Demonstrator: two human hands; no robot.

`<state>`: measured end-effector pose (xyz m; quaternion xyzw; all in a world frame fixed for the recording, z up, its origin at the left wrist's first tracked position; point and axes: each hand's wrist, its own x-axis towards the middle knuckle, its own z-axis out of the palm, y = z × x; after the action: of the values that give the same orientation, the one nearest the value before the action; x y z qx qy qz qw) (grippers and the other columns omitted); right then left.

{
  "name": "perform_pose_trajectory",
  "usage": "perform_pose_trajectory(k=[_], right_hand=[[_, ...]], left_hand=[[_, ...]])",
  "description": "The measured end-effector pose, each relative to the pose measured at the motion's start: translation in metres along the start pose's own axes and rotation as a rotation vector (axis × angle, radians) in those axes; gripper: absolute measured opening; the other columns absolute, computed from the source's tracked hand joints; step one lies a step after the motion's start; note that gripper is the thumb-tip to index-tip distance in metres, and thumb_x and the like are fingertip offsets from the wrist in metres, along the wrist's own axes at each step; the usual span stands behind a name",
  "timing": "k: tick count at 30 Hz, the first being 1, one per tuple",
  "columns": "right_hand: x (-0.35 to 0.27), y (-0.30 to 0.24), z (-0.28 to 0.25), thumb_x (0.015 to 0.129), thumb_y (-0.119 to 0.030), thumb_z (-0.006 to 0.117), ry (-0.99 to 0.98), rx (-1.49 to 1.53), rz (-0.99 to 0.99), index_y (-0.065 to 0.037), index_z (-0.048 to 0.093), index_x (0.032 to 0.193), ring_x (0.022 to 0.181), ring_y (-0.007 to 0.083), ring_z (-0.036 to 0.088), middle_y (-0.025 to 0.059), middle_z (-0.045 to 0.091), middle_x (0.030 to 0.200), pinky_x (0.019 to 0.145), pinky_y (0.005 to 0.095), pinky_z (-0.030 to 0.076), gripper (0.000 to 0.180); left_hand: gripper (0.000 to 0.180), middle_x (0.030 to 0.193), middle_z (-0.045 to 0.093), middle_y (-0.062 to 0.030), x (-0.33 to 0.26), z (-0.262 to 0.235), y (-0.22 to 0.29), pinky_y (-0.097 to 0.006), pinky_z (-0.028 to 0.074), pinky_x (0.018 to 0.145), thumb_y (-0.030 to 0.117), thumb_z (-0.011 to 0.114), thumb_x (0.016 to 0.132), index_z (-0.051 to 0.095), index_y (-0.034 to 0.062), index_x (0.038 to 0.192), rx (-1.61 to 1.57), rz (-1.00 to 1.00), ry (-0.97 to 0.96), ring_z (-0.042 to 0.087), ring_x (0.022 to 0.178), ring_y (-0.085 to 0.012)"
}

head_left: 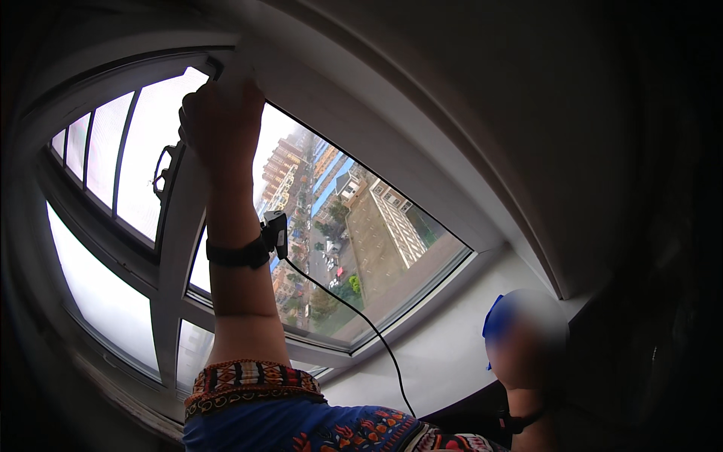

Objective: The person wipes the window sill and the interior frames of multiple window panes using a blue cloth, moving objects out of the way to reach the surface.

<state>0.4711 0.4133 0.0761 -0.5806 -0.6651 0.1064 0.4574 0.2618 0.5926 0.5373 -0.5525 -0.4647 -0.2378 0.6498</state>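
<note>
My left hand (222, 120) is raised to the upper part of the window frame (324, 124). Its fingers are curled closed, and a pale blur hides the top of the hand and whatever it may hold. A black wristband with a small device (276, 232) circles that forearm, and a black cable runs down from it. At the lower right, my right hand (520, 361) is by the windowsill. A blue thing (494, 324) with a crisp edge shows at this hand, mostly smeared by a blue and white blur. The right wrist also wears a dark band.
The window pane (376, 241) looks down on buildings, a road and trees far below. Left of my raised arm, a window handle (161, 173) sits on a sash with barred, bright glass. A white sill (444, 339) runs below the pane. Dark wall fills the right side.
</note>
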Motion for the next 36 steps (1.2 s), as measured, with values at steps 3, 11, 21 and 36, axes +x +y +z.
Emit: perform_pose_trajectory(k=[3, 11, 21, 36], right_hand=[[-0.001, 0.002, 0.015, 0.081, -0.017, 0.070, 0.028, 0.007, 0.078, -0.002, 0.058, 0.111, 0.091, 0.0360, 0.062, 0.0191, 0.063, 0.102, 0.080, 0.0434, 0.053, 0.036], [0.012, -0.013, 0.019, 0.078, -0.016, 0.069, 0.040, 0.075, 0.100, -0.004, 0.060, 0.104, 0.089, 0.0355, 0.062, 0.0167, 0.064, 0.099, 0.080, 0.0427, 0.053, 0.031], [-0.022, -0.020, 0.071, 0.077, -0.013, 0.065, 0.158, 0.060, 0.121, -0.004, 0.060, 0.098, 0.084, 0.0362, 0.062, 0.0173, 0.063, 0.093, 0.075, 0.0430, 0.052, 0.023], [-0.013, -0.079, 0.058, 0.076, -0.016, 0.066, 0.096, -0.136, 0.202, -0.006, 0.059, 0.092, 0.080, 0.0358, 0.063, 0.0158, 0.064, 0.089, 0.070, 0.0441, 0.052, 0.020]], left_hand=[[0.063, 0.095, 0.064, -0.0215, -0.002, -0.001, -0.003, -0.052, 0.050, 0.082, 0.058, 0.064, 0.080, 0.066, -0.0022, 0.099, 0.011, -0.054, -0.068, 0.063, 0.093, -0.0365], [0.070, 0.102, 0.063, -0.0202, 0.015, -0.001, -0.008, -0.052, 0.045, 0.089, 0.063, 0.057, 0.081, 0.063, -0.0017, 0.108, -0.012, -0.082, -0.190, 0.060, 0.101, -0.0365], [0.069, 0.109, 0.062, -0.0208, -0.011, -0.037, -0.016, -0.052, 0.040, 0.096, 0.060, 0.053, 0.083, 0.061, -0.0029, 0.110, -0.085, -0.025, -0.271, 0.059, 0.109, -0.0360], [0.062, 0.127, 0.052, -0.0199, -0.049, -0.016, -0.068, -0.054, 0.034, 0.104, 0.044, 0.063, 0.086, 0.048, 0.0062, 0.133, -0.306, 0.148, 0.003, 0.050, 0.121, -0.0368]])
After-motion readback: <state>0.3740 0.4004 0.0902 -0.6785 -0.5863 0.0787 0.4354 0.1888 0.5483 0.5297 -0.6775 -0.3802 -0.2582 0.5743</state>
